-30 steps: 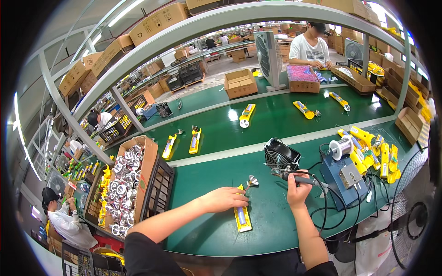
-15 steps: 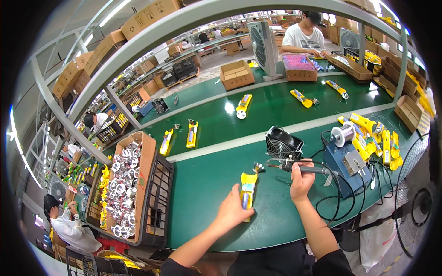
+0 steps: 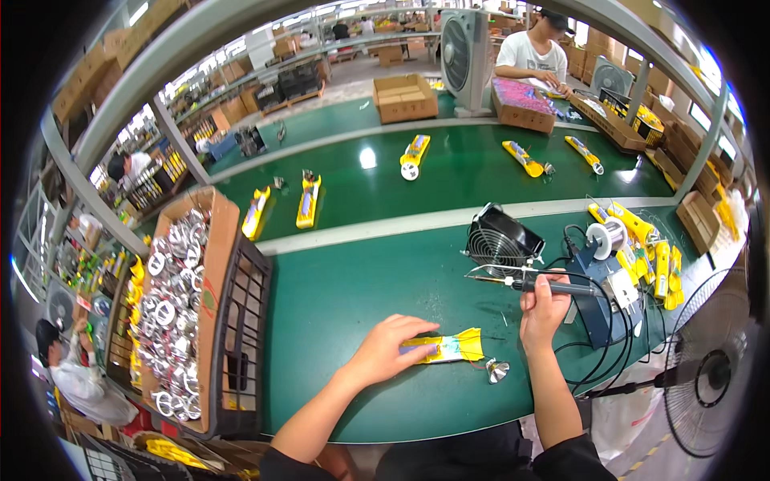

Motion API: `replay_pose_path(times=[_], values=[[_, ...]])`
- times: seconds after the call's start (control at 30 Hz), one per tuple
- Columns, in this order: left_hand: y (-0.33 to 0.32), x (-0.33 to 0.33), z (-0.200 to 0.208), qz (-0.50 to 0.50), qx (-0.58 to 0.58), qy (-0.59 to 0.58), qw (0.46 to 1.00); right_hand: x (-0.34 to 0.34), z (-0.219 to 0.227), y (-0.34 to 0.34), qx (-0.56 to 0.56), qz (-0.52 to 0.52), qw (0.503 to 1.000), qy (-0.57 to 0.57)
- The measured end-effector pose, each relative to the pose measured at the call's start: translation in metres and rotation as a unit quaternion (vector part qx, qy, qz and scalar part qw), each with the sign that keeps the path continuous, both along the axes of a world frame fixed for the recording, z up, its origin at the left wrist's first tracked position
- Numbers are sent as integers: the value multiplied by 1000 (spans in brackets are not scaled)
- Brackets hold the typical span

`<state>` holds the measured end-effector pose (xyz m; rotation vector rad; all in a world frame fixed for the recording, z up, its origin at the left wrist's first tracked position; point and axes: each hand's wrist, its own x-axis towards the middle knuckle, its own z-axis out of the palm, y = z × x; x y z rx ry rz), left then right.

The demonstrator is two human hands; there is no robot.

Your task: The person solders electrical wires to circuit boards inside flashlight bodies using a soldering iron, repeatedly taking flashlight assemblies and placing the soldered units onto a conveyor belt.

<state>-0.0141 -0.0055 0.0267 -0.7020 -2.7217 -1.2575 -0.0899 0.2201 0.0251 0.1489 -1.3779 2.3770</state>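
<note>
your left hand (image 3: 391, 350): part-curled, gripping the left end of the yellow casing (image 3: 460, 346), lying on the green worktop (image 3: 345, 280) | your right hand (image 3: 545, 314): closed round the soldering iron (image 3: 576, 289), tip leftward | silver reflector (image 3: 497, 370): just beside the casing's right end

Left sleeve (image 3: 298, 466): black cloth
Right sleeve (image 3: 573, 459): black cloth
Forearms (image 3: 319, 410): bare
Left hand (image 3: 387, 348): bare
Right hand (image 3: 545, 314): bare
Lap (image 3: 449, 462): dark cloth

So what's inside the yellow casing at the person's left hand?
Inside the yellow casing, a lilac cylinder shows in part, with a pale bluish-white area beside it. The left hand covers the other end, so whatever lies there can't be seen.
</note>
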Motion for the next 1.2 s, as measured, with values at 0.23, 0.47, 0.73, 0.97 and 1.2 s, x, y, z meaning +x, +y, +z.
replay_pose_path(times=[0.23,0.47,0.73,0.97,1.2], values=[[15,2,-15,55,67,36,996,2,2,-3,33,-13,999,30],[21,6,-23,89,128,5,988,5,10,-3,46,-30,998,29],[18,4,-30,97,176,37,979,6,16,3,59,84,994,19],[19,3,-33,105,153,52,981,7,12,5,166,143,976,-8],[20,1,-30,86,130,31,987,14,17,-1,238,149,959,-28]])
